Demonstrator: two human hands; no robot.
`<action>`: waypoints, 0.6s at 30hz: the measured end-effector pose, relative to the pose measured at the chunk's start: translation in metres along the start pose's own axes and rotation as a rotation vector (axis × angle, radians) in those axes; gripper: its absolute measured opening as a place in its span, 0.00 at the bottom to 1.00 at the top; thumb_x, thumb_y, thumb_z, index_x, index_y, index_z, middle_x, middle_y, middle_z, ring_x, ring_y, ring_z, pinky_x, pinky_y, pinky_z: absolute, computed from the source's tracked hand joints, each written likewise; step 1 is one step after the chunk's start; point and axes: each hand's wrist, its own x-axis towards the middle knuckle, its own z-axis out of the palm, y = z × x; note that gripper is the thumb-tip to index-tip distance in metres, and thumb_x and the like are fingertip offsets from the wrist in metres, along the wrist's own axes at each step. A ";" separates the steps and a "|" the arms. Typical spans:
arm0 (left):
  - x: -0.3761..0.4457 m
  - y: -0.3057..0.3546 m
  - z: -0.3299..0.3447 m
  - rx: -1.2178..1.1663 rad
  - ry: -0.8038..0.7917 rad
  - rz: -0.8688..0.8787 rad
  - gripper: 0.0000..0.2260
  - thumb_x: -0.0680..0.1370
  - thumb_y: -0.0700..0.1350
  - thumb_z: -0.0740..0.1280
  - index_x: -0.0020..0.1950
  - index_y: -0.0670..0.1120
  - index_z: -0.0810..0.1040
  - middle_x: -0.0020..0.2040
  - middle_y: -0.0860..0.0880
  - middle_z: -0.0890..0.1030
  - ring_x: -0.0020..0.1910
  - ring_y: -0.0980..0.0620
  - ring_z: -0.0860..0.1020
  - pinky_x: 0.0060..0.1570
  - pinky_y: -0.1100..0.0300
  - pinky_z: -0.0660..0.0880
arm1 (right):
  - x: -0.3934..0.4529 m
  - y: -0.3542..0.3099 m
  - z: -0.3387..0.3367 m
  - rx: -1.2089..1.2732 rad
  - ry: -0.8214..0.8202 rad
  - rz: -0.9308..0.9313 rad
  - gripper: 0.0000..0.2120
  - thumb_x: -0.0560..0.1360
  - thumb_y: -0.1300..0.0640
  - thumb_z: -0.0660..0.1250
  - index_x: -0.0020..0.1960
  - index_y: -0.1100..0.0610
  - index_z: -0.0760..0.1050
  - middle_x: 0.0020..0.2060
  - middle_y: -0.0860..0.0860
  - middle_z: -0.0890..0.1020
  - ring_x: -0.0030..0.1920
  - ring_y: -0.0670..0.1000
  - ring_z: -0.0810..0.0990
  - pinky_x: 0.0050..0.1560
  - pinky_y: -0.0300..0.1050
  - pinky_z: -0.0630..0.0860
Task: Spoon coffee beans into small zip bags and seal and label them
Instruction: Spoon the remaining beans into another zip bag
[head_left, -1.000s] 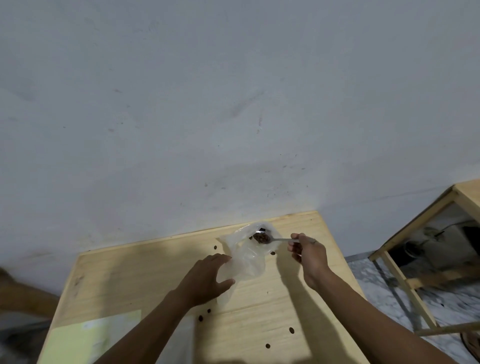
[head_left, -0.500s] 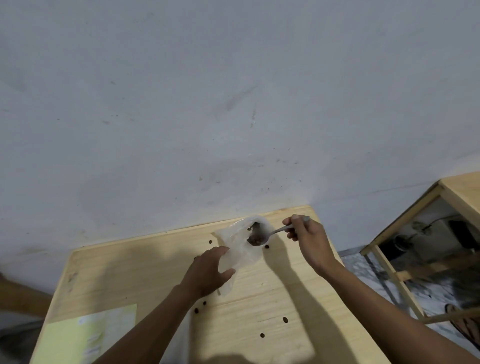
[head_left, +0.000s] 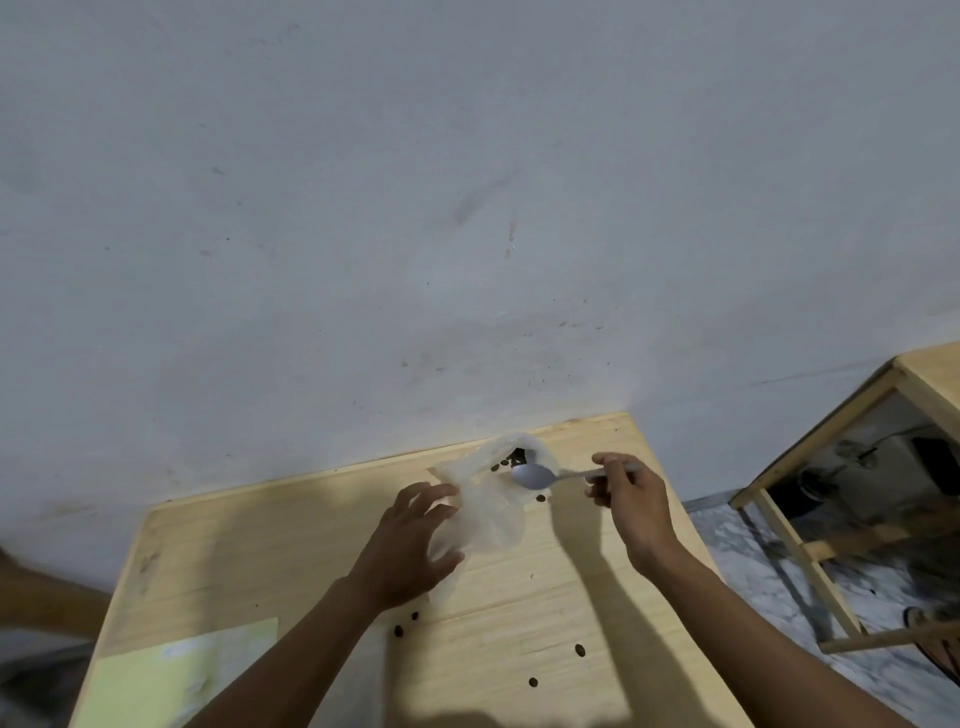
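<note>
Near the far table edge: left fingers around bag, right fingers around spoon.

Both arms are uncovered: the left forearm and right forearm show bare right down to the bottom edge of the view. The left hand and right hand are ungloved, fingers slender and plain.
</note>
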 end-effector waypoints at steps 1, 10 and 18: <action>0.003 0.000 -0.003 0.024 -0.018 0.062 0.21 0.72 0.61 0.65 0.61 0.53 0.75 0.72 0.59 0.66 0.73 0.49 0.60 0.65 0.48 0.71 | 0.002 0.008 0.004 0.039 0.012 0.079 0.12 0.82 0.61 0.57 0.54 0.64 0.78 0.36 0.56 0.81 0.35 0.53 0.79 0.42 0.48 0.77; 0.055 0.019 -0.034 0.140 -0.219 0.319 0.19 0.73 0.60 0.64 0.63 0.57 0.74 0.74 0.66 0.61 0.77 0.48 0.55 0.72 0.51 0.61 | 0.014 0.022 0.046 0.112 0.044 0.311 0.11 0.81 0.64 0.57 0.53 0.63 0.78 0.35 0.57 0.80 0.36 0.54 0.77 0.39 0.44 0.76; 0.071 0.022 -0.034 0.214 -0.532 0.153 0.23 0.75 0.55 0.68 0.68 0.51 0.70 0.80 0.53 0.52 0.76 0.51 0.59 0.65 0.52 0.70 | 0.023 0.036 0.055 0.091 0.118 0.376 0.12 0.81 0.62 0.55 0.53 0.60 0.78 0.37 0.58 0.81 0.39 0.57 0.78 0.52 0.55 0.79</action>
